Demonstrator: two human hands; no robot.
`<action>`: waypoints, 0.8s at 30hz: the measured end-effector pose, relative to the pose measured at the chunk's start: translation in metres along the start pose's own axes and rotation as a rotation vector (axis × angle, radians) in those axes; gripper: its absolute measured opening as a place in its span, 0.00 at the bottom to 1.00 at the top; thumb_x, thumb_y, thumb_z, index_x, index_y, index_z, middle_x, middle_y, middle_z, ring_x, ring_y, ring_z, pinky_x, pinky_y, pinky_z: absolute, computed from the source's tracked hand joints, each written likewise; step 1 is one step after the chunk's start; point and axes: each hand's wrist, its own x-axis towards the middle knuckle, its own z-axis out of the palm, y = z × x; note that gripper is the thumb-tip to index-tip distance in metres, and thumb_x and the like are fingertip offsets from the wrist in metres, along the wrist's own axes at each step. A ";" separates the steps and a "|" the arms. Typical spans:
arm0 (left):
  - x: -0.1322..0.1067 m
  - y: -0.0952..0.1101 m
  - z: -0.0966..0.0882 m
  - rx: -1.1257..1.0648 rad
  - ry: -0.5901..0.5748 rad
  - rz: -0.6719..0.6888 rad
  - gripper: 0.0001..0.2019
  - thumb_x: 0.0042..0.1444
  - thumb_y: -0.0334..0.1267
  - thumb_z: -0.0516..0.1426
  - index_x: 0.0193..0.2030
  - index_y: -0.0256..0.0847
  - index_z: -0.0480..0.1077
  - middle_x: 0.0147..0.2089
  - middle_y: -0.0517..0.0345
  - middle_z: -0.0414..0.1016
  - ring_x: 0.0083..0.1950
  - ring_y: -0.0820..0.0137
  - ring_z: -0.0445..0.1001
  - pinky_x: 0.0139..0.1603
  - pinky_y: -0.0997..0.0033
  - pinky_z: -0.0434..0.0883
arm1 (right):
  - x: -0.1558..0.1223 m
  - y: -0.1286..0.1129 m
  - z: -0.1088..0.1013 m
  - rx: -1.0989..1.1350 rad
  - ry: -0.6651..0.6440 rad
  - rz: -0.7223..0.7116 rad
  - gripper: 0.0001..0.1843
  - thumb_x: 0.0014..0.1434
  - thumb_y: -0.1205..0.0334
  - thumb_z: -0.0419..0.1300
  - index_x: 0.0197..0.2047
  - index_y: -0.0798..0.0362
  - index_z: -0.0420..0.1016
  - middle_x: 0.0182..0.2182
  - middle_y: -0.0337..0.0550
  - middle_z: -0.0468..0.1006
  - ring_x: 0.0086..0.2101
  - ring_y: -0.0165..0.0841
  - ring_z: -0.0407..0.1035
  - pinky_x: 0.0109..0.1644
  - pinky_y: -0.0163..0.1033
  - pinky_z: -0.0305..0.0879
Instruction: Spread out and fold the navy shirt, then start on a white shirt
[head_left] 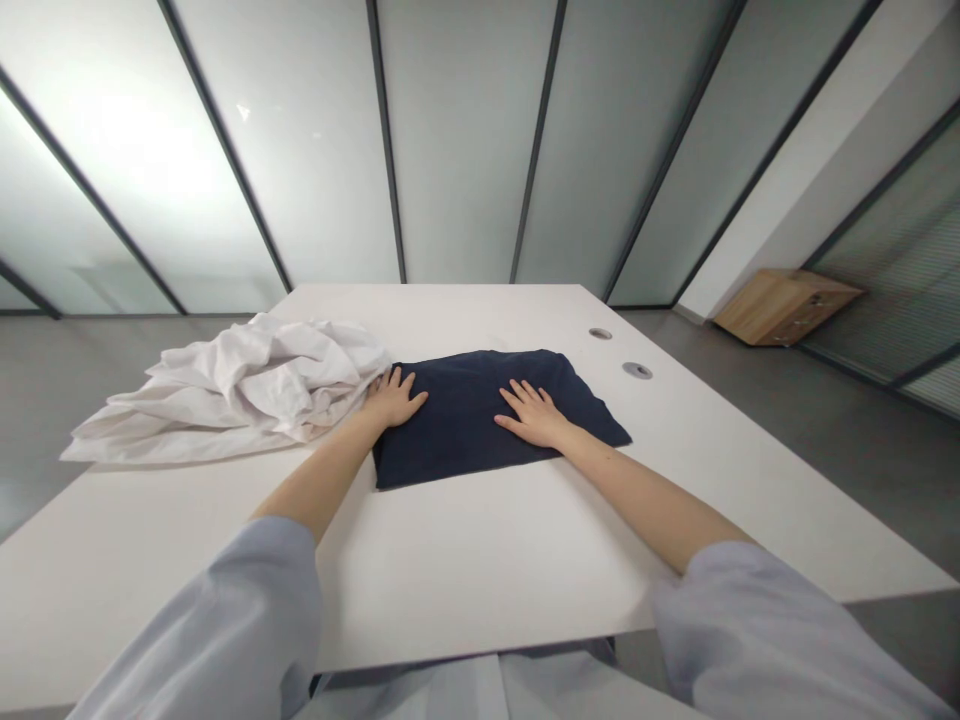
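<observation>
- One dark navy folded cloth lies flat on the white table, near its middle and a little toward the far side; its long axis runs left to right across the person's view, with the right end skewed slightly nearer to the person.
- The left hand rests palm down on the cloth's left end, fingers spread and pointing away from the person; it is flat and open, closed around nothing.
- The right hand presses flat on the cloth right of its centre, fingers splayed and angled up-left, also open with nothing in its grasp.
- Both forearms are bare, with pale blue sleeves pushed up near the elbows.
- One crumpled heap of white fabric sits just left of the navy cloth, touching it beside the left hand.
- Two round cable holes are set in the table, to the right of and beyond the cloth.
- One low wooden cabinet stands on the floor at the far right, against the wall.
</observation>
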 end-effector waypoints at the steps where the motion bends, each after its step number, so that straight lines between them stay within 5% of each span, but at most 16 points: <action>1: -0.003 0.002 0.000 0.022 0.037 0.028 0.35 0.63 0.57 0.40 0.71 0.38 0.50 0.73 0.42 0.45 0.72 0.49 0.43 0.67 0.47 0.47 | 0.003 0.004 -0.001 -0.004 -0.002 -0.018 0.42 0.61 0.31 0.38 0.71 0.47 0.49 0.70 0.46 0.43 0.68 0.45 0.35 0.68 0.54 0.36; 4: -0.013 0.012 0.001 0.071 0.124 0.249 0.30 0.65 0.52 0.41 0.70 0.41 0.52 0.73 0.48 0.46 0.73 0.55 0.41 0.69 0.49 0.42 | 0.014 0.016 -0.005 -0.019 -0.008 -0.069 0.44 0.59 0.30 0.41 0.70 0.47 0.50 0.70 0.46 0.44 0.68 0.45 0.35 0.68 0.53 0.36; 8: -0.022 0.026 0.002 0.046 0.066 0.458 0.29 0.64 0.54 0.42 0.70 0.50 0.53 0.73 0.55 0.46 0.74 0.57 0.39 0.69 0.49 0.40 | 0.031 0.033 -0.014 -0.052 0.001 -0.041 0.50 0.55 0.26 0.46 0.70 0.51 0.50 0.70 0.52 0.44 0.68 0.48 0.34 0.68 0.53 0.34; 15: -0.029 0.060 0.001 -0.034 -0.053 0.248 0.35 0.62 0.62 0.39 0.72 0.49 0.47 0.74 0.49 0.44 0.72 0.47 0.43 0.65 0.35 0.45 | 0.053 0.030 -0.027 -0.042 0.101 0.077 0.52 0.53 0.29 0.52 0.70 0.55 0.50 0.69 0.57 0.45 0.67 0.52 0.35 0.68 0.56 0.35; 19: -0.024 0.083 0.002 -0.061 -0.022 0.062 0.36 0.62 0.61 0.38 0.71 0.46 0.48 0.74 0.47 0.43 0.72 0.45 0.43 0.65 0.34 0.44 | 0.054 0.003 -0.018 0.027 0.144 0.112 0.40 0.62 0.36 0.44 0.70 0.51 0.51 0.69 0.53 0.48 0.67 0.49 0.39 0.67 0.57 0.38; 24: -0.023 0.097 0.002 -0.083 -0.027 -0.013 0.37 0.61 0.61 0.38 0.72 0.42 0.48 0.73 0.42 0.43 0.72 0.42 0.42 0.64 0.32 0.43 | 0.038 -0.010 0.002 0.045 0.042 0.133 0.40 0.62 0.33 0.38 0.70 0.47 0.49 0.69 0.52 0.48 0.66 0.51 0.42 0.66 0.61 0.38</action>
